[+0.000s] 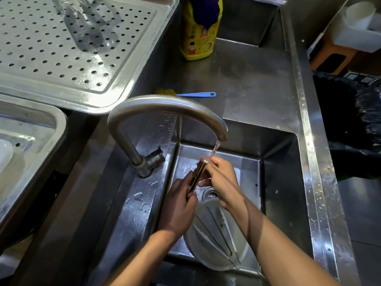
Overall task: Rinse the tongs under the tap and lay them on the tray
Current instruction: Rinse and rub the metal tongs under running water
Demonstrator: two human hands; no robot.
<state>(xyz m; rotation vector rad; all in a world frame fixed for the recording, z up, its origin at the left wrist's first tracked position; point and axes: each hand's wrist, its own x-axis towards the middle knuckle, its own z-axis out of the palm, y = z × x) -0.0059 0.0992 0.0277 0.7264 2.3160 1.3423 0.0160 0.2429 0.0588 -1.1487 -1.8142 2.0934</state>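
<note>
Rinsing step: in hand, by my reading; water [215, 148] runs from the tap [165, 104] onto the far end of the tongs [199, 172], and nothing has gone to the tray yet
Tongs: held over the sink [278, 182], above the drain, both arms pressed together into one thin dark bar
Long axis: slanting from near-left up to far-right, far tip just under the spout, near end buried in the left palm
Left hand [179, 207]: fingers curled round the near half of the tongs, gripping them from the left side
Right hand [222, 178]: fingertips and thumb pinching the far end where the stream lands, seemingly rubbing it; wrist comes in from the near right
Tray [127, 85]: perforated steel draining tray, far and left of both hands, well apart from the tongs, with a clear glass jug [90, 27] lying on its far part
Between: the tap's arch and its base stand on the line from tongs to tray
Nearer hand: the left, which also has the firmer hold
Coming move: likely the right lets go and the left carries the tongs far-left, passing near of the tap's upright, then turns the long axis flat onto the bare holes near the tray's right corner
Risk: wet metal may slip in a one-handed grip
Also in the sink: a white dish [206, 259] with more tongs, near the wrists
</note>
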